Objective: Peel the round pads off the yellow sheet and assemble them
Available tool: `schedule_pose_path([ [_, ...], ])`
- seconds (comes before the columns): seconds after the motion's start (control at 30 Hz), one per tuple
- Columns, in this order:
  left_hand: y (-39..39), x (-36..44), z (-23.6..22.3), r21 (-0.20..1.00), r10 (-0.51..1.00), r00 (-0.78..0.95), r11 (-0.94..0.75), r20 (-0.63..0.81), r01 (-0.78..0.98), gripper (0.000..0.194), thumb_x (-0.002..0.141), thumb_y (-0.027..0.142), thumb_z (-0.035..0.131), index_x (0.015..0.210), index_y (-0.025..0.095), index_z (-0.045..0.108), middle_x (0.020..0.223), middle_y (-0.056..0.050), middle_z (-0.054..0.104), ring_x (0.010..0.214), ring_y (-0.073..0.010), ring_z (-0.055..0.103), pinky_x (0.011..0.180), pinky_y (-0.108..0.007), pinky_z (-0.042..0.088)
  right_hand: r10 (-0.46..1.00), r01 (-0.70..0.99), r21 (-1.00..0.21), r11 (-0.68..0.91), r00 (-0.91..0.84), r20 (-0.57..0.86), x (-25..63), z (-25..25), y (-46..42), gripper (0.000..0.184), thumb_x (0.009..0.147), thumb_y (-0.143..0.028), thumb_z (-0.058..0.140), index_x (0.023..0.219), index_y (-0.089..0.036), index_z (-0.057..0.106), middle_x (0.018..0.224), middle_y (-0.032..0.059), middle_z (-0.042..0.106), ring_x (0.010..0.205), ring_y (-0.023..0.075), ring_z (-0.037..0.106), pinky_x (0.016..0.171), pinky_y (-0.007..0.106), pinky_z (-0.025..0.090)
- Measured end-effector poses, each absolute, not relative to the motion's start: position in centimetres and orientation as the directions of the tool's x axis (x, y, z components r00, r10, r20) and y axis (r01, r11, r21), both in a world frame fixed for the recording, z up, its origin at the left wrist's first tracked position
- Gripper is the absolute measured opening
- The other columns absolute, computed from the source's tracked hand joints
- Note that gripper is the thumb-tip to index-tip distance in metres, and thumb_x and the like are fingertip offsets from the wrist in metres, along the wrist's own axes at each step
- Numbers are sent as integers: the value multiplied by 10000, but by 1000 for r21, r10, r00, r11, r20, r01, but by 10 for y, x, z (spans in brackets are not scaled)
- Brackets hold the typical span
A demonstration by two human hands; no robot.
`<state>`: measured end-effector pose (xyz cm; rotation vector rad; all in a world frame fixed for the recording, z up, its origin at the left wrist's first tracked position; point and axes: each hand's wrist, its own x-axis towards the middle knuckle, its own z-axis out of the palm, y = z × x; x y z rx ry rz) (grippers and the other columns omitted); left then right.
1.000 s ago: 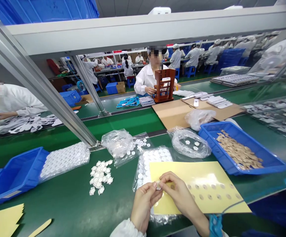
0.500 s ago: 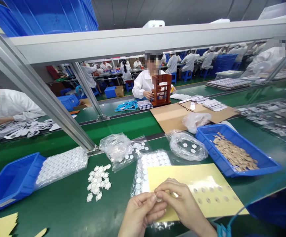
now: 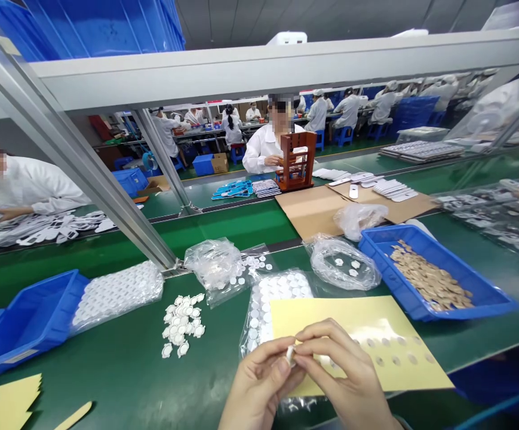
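Observation:
Between the fingertips of both hands is a small white plastic part (image 3: 290, 355), seen nearly edge-on. My left hand (image 3: 261, 379) pinches it between thumb and forefinger. From the other side, the thumb and fingertips of my right hand (image 3: 349, 370) close on it too. Below the hands lies a yellow backing sheet (image 3: 331, 310) with rows of small round translucent stickers on its right part. Under its left edge is a clear bag of white discs (image 3: 281, 288). Left of my hands, a loose pile of small white parts (image 3: 182, 322) rests on the green bench.
A blue tray (image 3: 478, 280) of tan pieces stands right; another blue bin (image 3: 46, 319) stands left beside a wrapped white pack (image 3: 118, 292). Crumpled plastic bags (image 3: 214, 260) lie behind. A metal post (image 3: 107, 185) rises left. Across the bench a co-worker (image 3: 259, 149) sits behind a brown fixture (image 3: 295, 164).
The white part has turned from facing me to nearly edge-on, and my right fingers have shifted around it. The view has moved slightly. The co-worker's hand opposite has risen a little.

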<state>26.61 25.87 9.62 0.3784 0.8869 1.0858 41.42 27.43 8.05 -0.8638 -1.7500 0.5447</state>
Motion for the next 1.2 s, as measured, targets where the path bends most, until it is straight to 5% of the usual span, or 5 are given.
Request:
schedule_pose_path([
  [0.27, 255, 263, 98, 754, 902, 144, 421, -407, -504, 289, 568, 311, 828, 819, 181, 768, 853, -84, 775, 848, -215, 696, 878, -343, 519, 746, 311, -682, 662, -188, 639, 413, 85, 273, 157, 823, -50, 596, 874, -198, 608, 855, 47, 610, 799, 157, 599, 651, 273, 529],
  [0.7, 253, 265, 99, 739, 901, 172, 426, -397, -523, 237, 571, 294, 827, 786, 210, 773, 763, -46, 773, 755, -152, 691, 750, -242, 535, 697, 372, -603, 706, -212, 685, 413, 94, 273, 181, 786, -28, 577, 773, -203, 532, 772, 21, 598, 757, 154, 584, 640, 279, 509],
  [1.2, 253, 259, 97, 868, 932, 105, 361, -346, -341, 237, 553, 336, 825, 752, 215, 785, 850, -78, 779, 777, -207, 700, 739, -266, 548, 679, 430, -543, 721, -285, 677, 422, 97, 271, 138, 828, -81, 597, 851, -211, 554, 830, 42, 627, 812, 178, 588, 694, 321, 502],
])
